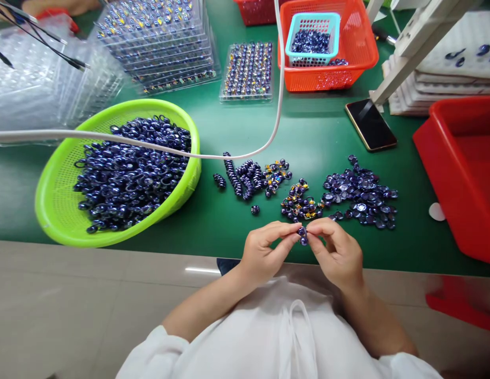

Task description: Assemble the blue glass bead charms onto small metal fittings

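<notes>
My left hand [264,247] and my right hand [335,250] meet near the front edge of the green table, fingertips pinched together on a small dark blue piece [302,235]. Just beyond my fingers lies a heap of blue pieces with yellow bits [298,202]. To its right is a pile of flat dark blue parts [361,193]. To its left lie stacked rows of blue rings [241,178]. A lime green basket [59,210] full of dark blue rings sits at the left.
A white cable [278,84] arcs over the table. Clear trays of sorted pieces [248,71] and a taller tray stack [162,42] stand at the back. An orange basket [359,47] holds a teal basket. A phone [370,124] and a red bin [462,168] lie right.
</notes>
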The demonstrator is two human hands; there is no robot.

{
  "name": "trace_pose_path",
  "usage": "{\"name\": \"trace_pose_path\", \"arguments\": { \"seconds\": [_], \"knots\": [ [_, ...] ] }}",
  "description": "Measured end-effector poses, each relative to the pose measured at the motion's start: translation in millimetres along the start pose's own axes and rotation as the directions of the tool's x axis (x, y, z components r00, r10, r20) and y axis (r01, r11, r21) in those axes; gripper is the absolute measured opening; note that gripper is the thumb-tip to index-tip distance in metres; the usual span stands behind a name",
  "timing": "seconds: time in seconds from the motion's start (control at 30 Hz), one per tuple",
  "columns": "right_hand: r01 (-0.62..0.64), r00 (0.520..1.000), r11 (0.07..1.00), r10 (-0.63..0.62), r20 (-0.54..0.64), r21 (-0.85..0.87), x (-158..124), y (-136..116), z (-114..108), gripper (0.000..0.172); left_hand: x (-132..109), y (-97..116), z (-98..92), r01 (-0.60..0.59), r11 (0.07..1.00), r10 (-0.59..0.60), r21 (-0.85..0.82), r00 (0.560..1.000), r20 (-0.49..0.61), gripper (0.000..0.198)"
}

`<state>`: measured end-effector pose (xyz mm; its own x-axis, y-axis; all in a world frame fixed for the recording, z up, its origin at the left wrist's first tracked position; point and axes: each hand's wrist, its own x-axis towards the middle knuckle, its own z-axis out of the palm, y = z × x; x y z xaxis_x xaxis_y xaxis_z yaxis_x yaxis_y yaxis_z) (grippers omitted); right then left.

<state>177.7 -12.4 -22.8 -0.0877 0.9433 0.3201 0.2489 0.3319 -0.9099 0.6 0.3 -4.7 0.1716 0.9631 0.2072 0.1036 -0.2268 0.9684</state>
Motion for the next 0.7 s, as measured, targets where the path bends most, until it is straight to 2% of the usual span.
{"name": "trace_pose_path", "arguments": {
  "seconds": [0.1,0.27,0.47,0.57,0.7],
  "knots": [
    [0.066,0.998,0.997,-0.067,-0.019,-0.041,-0.2,1.6,1.1,0.025,-0.1,-0.3,-0.1,-0.039,0.999,0.039,-0.007,0.999,0.01,0.02],
    [0.044,0.998,0.998,-0.045,-0.033,-0.038,0.4,1.9,3.7,0.022,0.7,-0.5,0.1,-0.08,0.996,0.08,0.036,0.997,-0.002,0.02],
    [0.073,0.997,0.996,-0.075,-0.036,-0.053,-1.4,1.5,4.9,0.021,1.5,1.0,-0.5,-0.124,0.989,0.125,0.082,0.992,-0.004,0.017],
    [0.003,1.0,0.999,-0.004,-0.028,-0.033,-3.4,2.3,5.3,0.018,1.6,2.1,-1.2,-0.147,0.982,0.148,0.114,0.989,0.0,0.016],
    [-0.116,0.993,0.993,0.116,0.007,-0.018,-2.8,-0.4,5.1,0.023,1.6,3.1,-1.7,-0.171,0.976,0.172,0.135,0.985,0.005,0.015]
  ]
}}
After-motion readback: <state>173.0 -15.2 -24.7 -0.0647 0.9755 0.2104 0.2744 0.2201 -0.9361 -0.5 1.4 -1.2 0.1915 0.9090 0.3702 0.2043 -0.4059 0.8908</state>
